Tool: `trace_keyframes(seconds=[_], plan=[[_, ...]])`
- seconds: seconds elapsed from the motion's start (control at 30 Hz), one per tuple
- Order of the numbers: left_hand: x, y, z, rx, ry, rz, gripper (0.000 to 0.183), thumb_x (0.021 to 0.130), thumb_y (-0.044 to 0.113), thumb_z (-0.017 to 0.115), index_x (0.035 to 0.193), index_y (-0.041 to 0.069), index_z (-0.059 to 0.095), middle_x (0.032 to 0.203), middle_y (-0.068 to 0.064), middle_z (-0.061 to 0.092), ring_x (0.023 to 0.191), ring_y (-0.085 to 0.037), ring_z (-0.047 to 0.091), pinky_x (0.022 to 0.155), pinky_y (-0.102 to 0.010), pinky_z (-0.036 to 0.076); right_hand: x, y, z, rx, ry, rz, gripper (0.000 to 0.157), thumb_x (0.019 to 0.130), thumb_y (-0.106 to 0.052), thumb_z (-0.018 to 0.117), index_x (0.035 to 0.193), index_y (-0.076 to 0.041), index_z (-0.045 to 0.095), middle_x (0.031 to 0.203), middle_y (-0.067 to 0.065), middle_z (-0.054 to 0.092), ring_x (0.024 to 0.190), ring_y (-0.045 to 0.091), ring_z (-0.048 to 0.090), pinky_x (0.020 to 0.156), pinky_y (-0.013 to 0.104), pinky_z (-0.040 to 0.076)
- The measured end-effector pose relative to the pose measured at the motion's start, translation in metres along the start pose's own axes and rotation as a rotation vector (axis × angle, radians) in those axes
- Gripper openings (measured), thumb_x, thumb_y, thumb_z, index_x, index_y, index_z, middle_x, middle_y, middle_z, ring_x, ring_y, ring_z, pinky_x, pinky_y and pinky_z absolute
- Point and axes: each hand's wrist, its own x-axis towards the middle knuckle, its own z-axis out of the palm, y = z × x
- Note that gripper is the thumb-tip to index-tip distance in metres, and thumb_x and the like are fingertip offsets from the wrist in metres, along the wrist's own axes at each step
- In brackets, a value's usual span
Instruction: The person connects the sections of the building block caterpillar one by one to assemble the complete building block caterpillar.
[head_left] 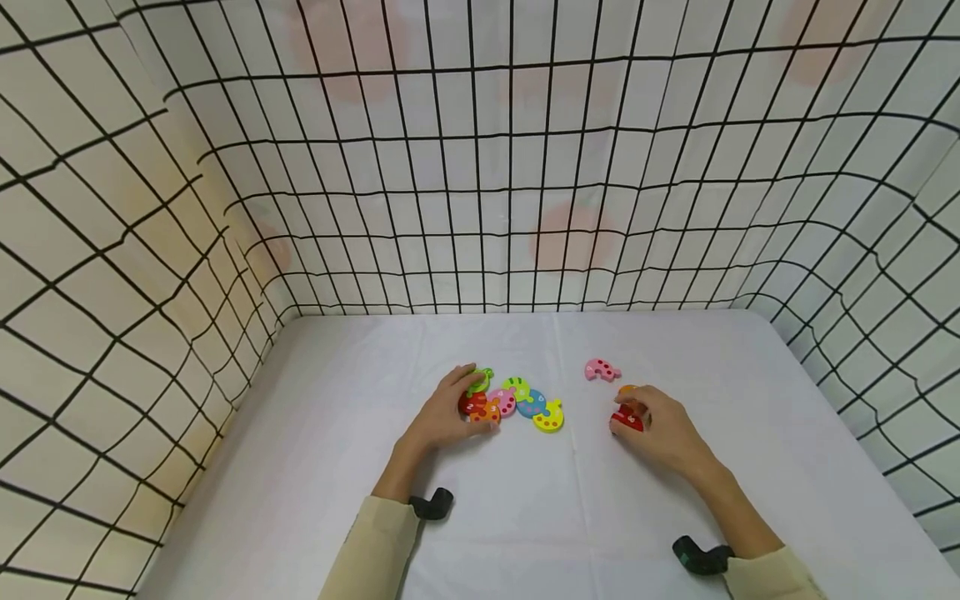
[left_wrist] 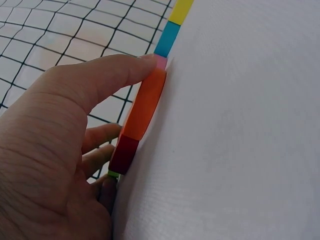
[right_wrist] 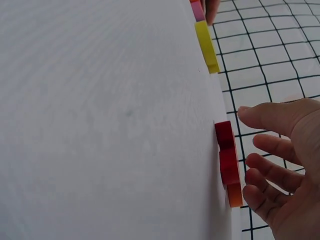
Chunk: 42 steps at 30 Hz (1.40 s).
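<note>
A chain of flat, dotted puzzle pieces lies on the white table. My left hand (head_left: 442, 414) spans its left end, fingers by the green piece (head_left: 481, 381) and thumb beside the orange piece (head_left: 489, 413). Between them sits a red piece (head_left: 472, 403); from there the chain runs right through a pink piece (head_left: 502, 402), a second green piece (head_left: 516, 387), a blue piece (head_left: 532, 404) and a yellow piece (head_left: 550, 416). Loosely bent fingers of my right hand (head_left: 663, 429) hover around another red piece (right_wrist: 228, 155) and an orange piece (right_wrist: 234, 195), thumb apart from the red.
Beyond my right hand lies a separate pink dotted piece (head_left: 600, 370). The white tabletop (head_left: 525, 517) ends at a black grid net (head_left: 480, 192) over pale cloth, which rises at the back and both sides.
</note>
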Motion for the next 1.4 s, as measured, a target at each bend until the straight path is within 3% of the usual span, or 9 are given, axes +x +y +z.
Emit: trace_keyframes(seconds=[0.13,0.33,0.47,0.8,1.1,1.4], plan=[[0.0,0.0,0.0,0.0,0.002,0.003,0.085,0.08,0.05,0.079,0.154,0.022,0.048,0.168,-0.002,0.032,0.159,-0.029,0.021,0.122,-0.06,0.031,-0.003,0.003,-0.004,-0.012,-0.009,0.0,0.044,0.086,-0.023,0.083,0.124,-0.005,0.069,0.116,0.011,0.068,0.099,0.025,0.06,0.08,0.037,0.055],[-0.001,0.001,-0.002,-0.003,0.001,-0.004,0.084,0.081,0.048,0.08,0.154,0.021,0.049,0.168,-0.002,0.032,0.159,-0.029,0.021,0.122,-0.061,0.031,-0.006,0.004,-0.006,0.003,-0.032,-0.009,0.043,0.084,-0.019,0.085,0.122,-0.006,0.069,0.106,0.007,0.065,0.09,0.021,0.056,0.069,0.023,0.05],[0.0,0.001,-0.003,-0.006,0.0,0.002,0.083,0.081,0.047,0.08,0.153,0.021,0.049,0.168,-0.002,0.032,0.159,-0.029,0.022,0.123,-0.06,0.031,-0.004,0.004,-0.004,0.021,-0.055,-0.03,0.048,0.082,-0.018,0.087,0.124,-0.007,0.068,0.103,0.005,0.062,0.084,0.018,0.053,0.065,0.02,0.048],[0.0,-0.001,-0.002,-0.014,0.006,0.03,0.083,0.079,0.045,0.08,0.152,0.017,0.051,0.167,-0.004,0.034,0.157,-0.031,0.026,0.122,-0.06,0.031,-0.004,0.004,0.005,0.059,-0.13,-0.041,0.05,0.082,-0.012,0.086,0.128,-0.014,0.066,0.097,0.0,0.06,0.083,0.016,0.056,0.066,0.02,0.054],[0.002,-0.003,0.0,-0.035,0.04,0.03,0.086,0.075,0.05,0.085,0.149,0.02,0.054,0.163,-0.005,0.037,0.15,-0.03,0.037,0.12,-0.056,0.037,0.007,0.003,0.005,0.064,-0.197,-0.017,0.049,0.084,-0.013,0.084,0.129,-0.012,0.066,0.085,0.0,0.057,0.079,0.016,0.054,0.062,0.02,0.05],[0.002,-0.006,0.004,-0.05,0.074,0.001,0.088,0.071,0.056,0.088,0.146,0.023,0.056,0.157,-0.003,0.04,0.146,-0.028,0.038,0.117,-0.053,0.042,0.014,-0.003,0.011,0.082,-0.194,-0.017,0.044,0.085,-0.017,0.084,0.125,-0.012,0.069,0.09,0.001,0.059,0.083,0.016,0.053,0.063,0.02,0.05]])
